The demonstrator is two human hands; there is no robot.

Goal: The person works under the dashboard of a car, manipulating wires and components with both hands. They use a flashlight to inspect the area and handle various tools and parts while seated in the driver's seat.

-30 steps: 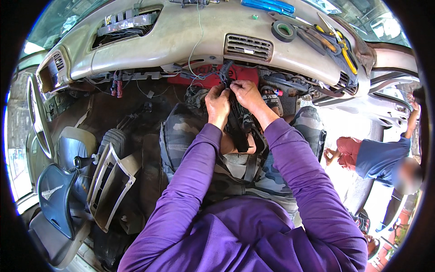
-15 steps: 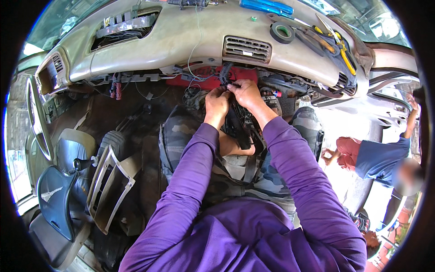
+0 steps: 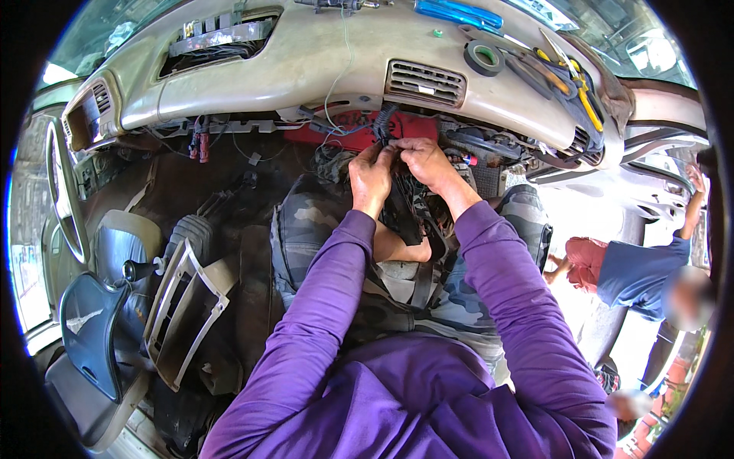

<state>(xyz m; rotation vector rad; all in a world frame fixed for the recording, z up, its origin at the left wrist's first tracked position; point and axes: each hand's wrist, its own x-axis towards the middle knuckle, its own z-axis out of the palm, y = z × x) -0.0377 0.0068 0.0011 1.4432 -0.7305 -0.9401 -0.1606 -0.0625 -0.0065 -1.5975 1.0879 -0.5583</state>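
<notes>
Below the dash's middle air vent [image 3: 425, 83], both hands meet at a black wiring harness [image 3: 401, 206] that hangs down over my lap. My left hand [image 3: 371, 177] is closed, its thumb and fingers pinching the bundle from the left. From the other side my right hand [image 3: 428, 163] also pinches the bundle, fingertips nearly touching those of the left. The fingers hide the exact spot being gripped. Above them a ribbed black conduit [image 3: 385, 118] runs up to the dash, in front of a red cloth [image 3: 336, 136].
On the beige dashboard [image 3: 306, 80] lie a black tape roll [image 3: 468, 57], yellow-handled pliers [image 3: 589, 107] and a blue tool [image 3: 459, 12]. To the left are a steering wheel [image 3: 69, 206], a gear lever [image 3: 139, 270] and a loose beige trim frame [image 3: 183, 314]. Another person [image 3: 634, 271] is outside at right.
The view has shifted slightly, so the dash sits a little further right. My hands stay on the harness, with the right fingers now stretched more toward the left ones.
</notes>
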